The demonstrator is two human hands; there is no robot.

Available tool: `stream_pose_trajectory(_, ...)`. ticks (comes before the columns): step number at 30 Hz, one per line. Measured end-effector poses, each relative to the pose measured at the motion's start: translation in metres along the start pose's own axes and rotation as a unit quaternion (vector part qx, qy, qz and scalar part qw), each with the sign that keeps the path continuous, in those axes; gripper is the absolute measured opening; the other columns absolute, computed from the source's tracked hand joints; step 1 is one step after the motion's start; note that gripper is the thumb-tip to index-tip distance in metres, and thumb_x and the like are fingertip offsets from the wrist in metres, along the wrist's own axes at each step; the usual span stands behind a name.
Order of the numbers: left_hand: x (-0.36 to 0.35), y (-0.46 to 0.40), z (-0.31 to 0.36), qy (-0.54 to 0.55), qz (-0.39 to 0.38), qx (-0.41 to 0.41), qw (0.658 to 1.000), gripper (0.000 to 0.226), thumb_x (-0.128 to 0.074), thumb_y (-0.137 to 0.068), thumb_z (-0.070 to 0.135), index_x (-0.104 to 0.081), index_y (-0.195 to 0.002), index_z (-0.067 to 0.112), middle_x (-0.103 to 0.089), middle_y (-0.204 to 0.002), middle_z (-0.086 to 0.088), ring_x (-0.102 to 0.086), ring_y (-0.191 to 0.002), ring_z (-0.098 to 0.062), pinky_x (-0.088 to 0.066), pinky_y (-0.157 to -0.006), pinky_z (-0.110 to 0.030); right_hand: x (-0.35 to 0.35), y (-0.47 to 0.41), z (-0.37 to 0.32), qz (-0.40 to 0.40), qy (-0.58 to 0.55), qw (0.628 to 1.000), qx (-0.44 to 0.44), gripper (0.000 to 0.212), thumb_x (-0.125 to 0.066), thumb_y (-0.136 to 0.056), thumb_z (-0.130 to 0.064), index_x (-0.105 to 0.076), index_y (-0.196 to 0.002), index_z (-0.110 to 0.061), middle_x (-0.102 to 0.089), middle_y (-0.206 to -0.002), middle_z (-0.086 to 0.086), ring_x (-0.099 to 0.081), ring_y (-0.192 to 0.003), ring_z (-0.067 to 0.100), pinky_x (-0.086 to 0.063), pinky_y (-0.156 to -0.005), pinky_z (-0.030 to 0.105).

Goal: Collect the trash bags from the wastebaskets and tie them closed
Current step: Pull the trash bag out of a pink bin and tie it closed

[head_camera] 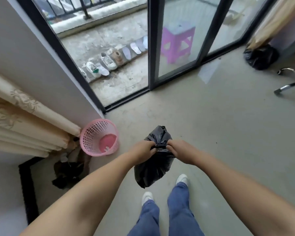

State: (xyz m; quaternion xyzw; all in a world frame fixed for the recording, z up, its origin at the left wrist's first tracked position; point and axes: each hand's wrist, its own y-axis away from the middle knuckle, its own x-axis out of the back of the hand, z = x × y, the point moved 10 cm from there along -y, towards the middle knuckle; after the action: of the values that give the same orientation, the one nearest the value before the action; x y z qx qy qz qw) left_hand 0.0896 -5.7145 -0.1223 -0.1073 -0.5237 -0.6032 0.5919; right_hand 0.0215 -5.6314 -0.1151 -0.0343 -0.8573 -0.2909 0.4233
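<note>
Here, one black trash bag [153, 169] is held off the floor [220, 133] by its bunched neck.
The neck is pinched by the curled fingers of the left hand [142, 151] and the right hand [180, 150]. Left of the bag, one pink wastebasket [99, 137] is set against the curtain [24, 126]. Beyond the bag, bare floor runs to the glass door [177, 48]; a second black bag [260, 56] is seen far right.

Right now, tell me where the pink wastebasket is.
In the head view the pink wastebasket stands on the floor at lower left, against the wall corner beside the curtain, left of the black trash bag held in both hands.
</note>
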Motion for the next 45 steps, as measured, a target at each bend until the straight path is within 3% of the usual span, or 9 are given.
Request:
stream_pose_trajectory(6, -0.039, 0.01, 0.108, -0.094, -0.075, -0.155, 0.981, 0.028, -0.041, -0.096, 0.032, -0.062, -0.099, 0.013, -0.067, -0.1, -0.008, -0.06, -0.095, -0.028, -0.041, -0.078, -0.032, -0.004, 0.116, 0.057, 0.095, -0.095, 0.982, -0.132, 0.023, -0.035, -0.1, -0.028, -0.047, -0.085, -0.014, -0.064, -0.095, 0.016, -0.059, -0.089, 0.033, -0.041, -0.076, 0.038)
stream_pose_trajectory(9, -0.06, 0.023, 0.178, -0.136, -0.109, -0.227, 0.958, 0.03, -0.041, -0.097, 0.034, -0.063, -0.109, 0.017, -0.067, -0.11, -0.008, -0.06, -0.103, -0.029, -0.044, -0.084, -0.033, -0.013, 0.184, 0.09, 0.141, -0.147, 0.956, -0.213, 0.029, -0.034, -0.1, -0.03, -0.052, -0.091, -0.009, -0.064, -0.096, 0.013, -0.057, -0.09, 0.032, -0.042, -0.078, 0.039)
stream_pose_trajectory(14, -0.112, 0.058, 0.29, -0.213, -0.15, -0.321, 0.911, 0.033, -0.041, -0.098, 0.035, -0.062, -0.107, 0.011, -0.066, -0.109, -0.012, -0.059, -0.101, -0.031, -0.044, -0.078, -0.032, -0.029, 0.302, 0.132, 0.226, -0.2, 0.905, -0.301, 0.027, -0.035, -0.099, -0.03, -0.049, -0.087, -0.01, -0.061, -0.09, 0.013, -0.056, -0.084, 0.032, -0.043, -0.075, 0.04)
stream_pose_trajectory(22, -0.239, 0.126, 0.442, -0.286, -0.198, -0.396, 0.85, 0.031, -0.04, -0.097, 0.034, -0.061, -0.108, 0.015, -0.066, -0.106, -0.012, -0.061, -0.097, -0.03, -0.046, -0.074, -0.032, -0.08, 0.494, 0.189, 0.284, -0.242, 0.845, -0.383, 0.03, -0.036, -0.1, -0.029, -0.036, -0.073, -0.016, -0.041, -0.065, -0.002, -0.042, -0.067, 0.024, -0.032, -0.062, 0.034)
stream_pose_trajectory(25, -0.293, 0.155, 0.504, -0.288, -0.211, -0.408, 0.84, 0.029, -0.042, -0.096, 0.032, -0.061, -0.1, 0.011, -0.065, -0.103, -0.014, -0.06, -0.096, -0.032, -0.043, -0.07, -0.033, -0.107, 0.571, 0.219, 0.297, -0.264, 0.819, -0.414, 0.036, -0.035, -0.1, -0.028, -0.029, -0.066, -0.021, -0.039, -0.065, -0.003, -0.037, -0.059, 0.019, -0.028, -0.054, 0.032)
stream_pose_trajectory(28, -0.346, 0.184, 0.568, -0.293, -0.224, -0.431, 0.824, 0.028, -0.042, -0.096, 0.031, -0.058, -0.089, 0.009, -0.057, -0.086, -0.011, -0.057, -0.085, -0.03, -0.035, -0.064, -0.027, -0.134, 0.647, 0.251, 0.318, -0.284, 0.787, -0.445, 0.031, -0.035, -0.1, -0.03, -0.037, -0.073, -0.014, -0.047, -0.073, 0.005, -0.041, -0.064, 0.023, -0.031, -0.058, 0.033)
stream_pose_trajectory(36, -0.47, 0.267, 0.72, -0.342, -0.269, -0.51, 0.742, 0.029, -0.04, -0.097, 0.035, -0.045, -0.076, 0.015, -0.049, -0.075, 0.0, -0.047, -0.075, -0.02, -0.037, -0.065, -0.029, -0.194, 0.822, 0.318, 0.362, -0.317, 0.709, -0.515, 0.033, -0.035, -0.1, -0.03, -0.035, -0.068, -0.023, -0.043, -0.067, -0.002, -0.042, -0.06, 0.018, -0.034, -0.06, 0.033)
stream_pose_trajectory(41, -0.548, 0.295, 0.813, -0.363, -0.288, -0.554, 0.692, 0.031, -0.039, -0.098, 0.037, -0.047, -0.079, 0.013, -0.054, -0.08, -0.004, -0.05, -0.074, -0.021, -0.039, -0.064, -0.03, -0.218, 0.916, 0.37, 0.366, -0.311, 0.675, -0.56, 0.04, -0.033, -0.101, -0.028, -0.023, -0.064, -0.036, -0.035, -0.065, -0.013, -0.034, -0.056, 0.003, -0.027, -0.05, 0.019)
stream_pose_trajectory(45, -0.609, 0.313, 0.894, -0.378, -0.31, -0.592, 0.641, 0.03, -0.038, -0.098, 0.035, -0.046, -0.08, 0.012, -0.052, -0.082, -0.005, -0.05, -0.077, -0.021, -0.039, -0.066, -0.03, -0.236, 0.993, 0.425, 0.381, -0.322, 0.626, -0.6, 0.03, -0.033, -0.101, -0.029, -0.037, -0.072, -0.02, -0.041, -0.064, -0.004, -0.04, -0.056, 0.015, -0.027, -0.051, 0.025)
